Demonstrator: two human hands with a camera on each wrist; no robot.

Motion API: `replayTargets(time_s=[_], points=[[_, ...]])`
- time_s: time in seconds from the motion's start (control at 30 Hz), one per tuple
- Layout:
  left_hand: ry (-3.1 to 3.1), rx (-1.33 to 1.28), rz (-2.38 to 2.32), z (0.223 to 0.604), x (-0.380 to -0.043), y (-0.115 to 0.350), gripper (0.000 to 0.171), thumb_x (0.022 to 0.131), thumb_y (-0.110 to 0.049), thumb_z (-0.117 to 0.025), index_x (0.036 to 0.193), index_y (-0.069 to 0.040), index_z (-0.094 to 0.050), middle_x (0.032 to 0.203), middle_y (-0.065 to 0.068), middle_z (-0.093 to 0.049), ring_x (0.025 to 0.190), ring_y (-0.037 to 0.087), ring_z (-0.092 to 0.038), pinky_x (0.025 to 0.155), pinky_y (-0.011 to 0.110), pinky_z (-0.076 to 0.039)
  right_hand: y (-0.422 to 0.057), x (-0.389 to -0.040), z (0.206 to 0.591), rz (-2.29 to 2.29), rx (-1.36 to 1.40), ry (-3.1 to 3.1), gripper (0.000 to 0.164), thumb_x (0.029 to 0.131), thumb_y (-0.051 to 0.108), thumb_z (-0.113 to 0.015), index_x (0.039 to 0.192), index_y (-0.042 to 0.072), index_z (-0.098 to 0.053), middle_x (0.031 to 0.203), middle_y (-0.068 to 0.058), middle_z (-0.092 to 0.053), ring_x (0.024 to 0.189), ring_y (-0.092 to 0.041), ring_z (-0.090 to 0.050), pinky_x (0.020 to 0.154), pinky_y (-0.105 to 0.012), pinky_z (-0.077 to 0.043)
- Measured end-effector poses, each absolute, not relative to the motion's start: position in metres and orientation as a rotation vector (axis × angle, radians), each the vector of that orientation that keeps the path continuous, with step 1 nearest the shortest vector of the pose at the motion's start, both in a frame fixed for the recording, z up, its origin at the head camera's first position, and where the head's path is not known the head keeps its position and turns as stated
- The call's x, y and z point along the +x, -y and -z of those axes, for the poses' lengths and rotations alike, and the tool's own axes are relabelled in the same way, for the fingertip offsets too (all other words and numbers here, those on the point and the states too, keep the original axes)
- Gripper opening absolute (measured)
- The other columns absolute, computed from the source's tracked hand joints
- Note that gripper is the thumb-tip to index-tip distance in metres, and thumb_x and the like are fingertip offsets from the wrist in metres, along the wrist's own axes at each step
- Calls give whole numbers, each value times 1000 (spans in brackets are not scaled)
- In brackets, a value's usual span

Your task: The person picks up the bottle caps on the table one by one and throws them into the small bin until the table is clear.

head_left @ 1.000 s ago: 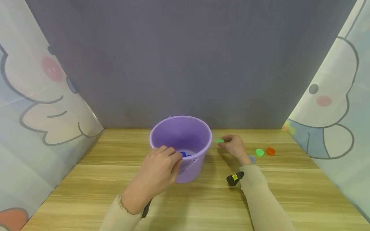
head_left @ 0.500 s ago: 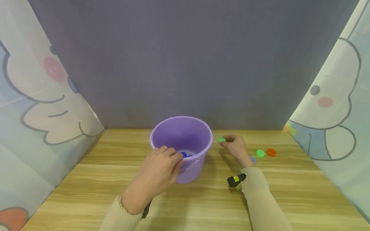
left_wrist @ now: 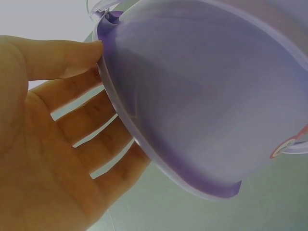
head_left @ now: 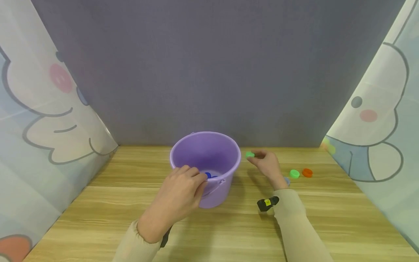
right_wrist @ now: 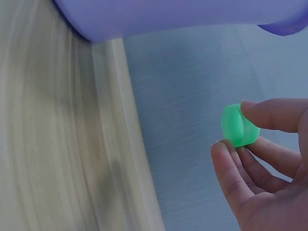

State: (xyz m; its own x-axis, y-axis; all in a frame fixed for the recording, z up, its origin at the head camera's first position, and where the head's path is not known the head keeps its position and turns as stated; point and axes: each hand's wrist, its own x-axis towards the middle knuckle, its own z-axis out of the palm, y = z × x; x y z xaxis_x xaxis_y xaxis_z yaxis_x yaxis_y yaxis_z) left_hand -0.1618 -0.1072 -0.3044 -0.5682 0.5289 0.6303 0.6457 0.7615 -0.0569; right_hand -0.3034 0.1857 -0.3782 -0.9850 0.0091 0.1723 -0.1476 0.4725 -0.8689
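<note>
A purple bucket (head_left: 220,194) stands upright on the wooden table. My left hand (head_left: 178,194) grips its near rim, and the left wrist view has the thumb on the outer side of the rim with the fingers behind it. Inside the bucket lie blue bottle caps (head_left: 207,175), partly hidden by the rim and the hand. To the right of the bucket, my right hand (head_left: 267,165) pinches a green bottle cap (right_wrist: 234,126) between thumb and fingertips. In the right wrist view that cap is turned on its side, off the table and apart from the bucket.
On the table (head_left: 242,233) to the right lie a second green cap (head_left: 294,174), an orange-red cap (head_left: 307,173) and a pale blue cap (head_left: 287,181), partly covered by the right wrist. A grey panel (head_left: 216,72) rises at the table's back. Printed cloths hang at both sides.
My right hand has lifted the green cap slightly, and the cap has turned to show more of its side. The left hand and the bucket have stayed in place.
</note>
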Motion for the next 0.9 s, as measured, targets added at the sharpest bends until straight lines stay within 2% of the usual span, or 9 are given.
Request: replayTargets(time_s=[0.37,0.6,0.9], points=[[2315,-872,235,305,-162,107,15,85,-10,-79,80,-15,-66,71,-6,-55,64,15,-47,61,29,-41,-185,-300,368,-1504,125,2534,48,93,25,-74,130,-3,-63,119,-22,-68,111,-36,-64,90,-42,-52],[2311,-871,228,305,-162,107,15,85,-10,-78,80,-16,-66,70,-7,-54,64,15,-47,61,29,-41,-186,-294,359,-1509,147,2514,49,94,27,-73,132,-2,-63,121,-23,-67,114,-36,-62,94,-48,-51],[2304,-872,231,304,-162,107,14,85,-9,-78,80,-15,-66,70,-6,-55,64,15,-47,61,29,-41,-184,-289,348,-1552,175,2462,49,92,26,-75,132,-1,-63,122,-21,-67,115,-36,-63,92,-47,-52]])
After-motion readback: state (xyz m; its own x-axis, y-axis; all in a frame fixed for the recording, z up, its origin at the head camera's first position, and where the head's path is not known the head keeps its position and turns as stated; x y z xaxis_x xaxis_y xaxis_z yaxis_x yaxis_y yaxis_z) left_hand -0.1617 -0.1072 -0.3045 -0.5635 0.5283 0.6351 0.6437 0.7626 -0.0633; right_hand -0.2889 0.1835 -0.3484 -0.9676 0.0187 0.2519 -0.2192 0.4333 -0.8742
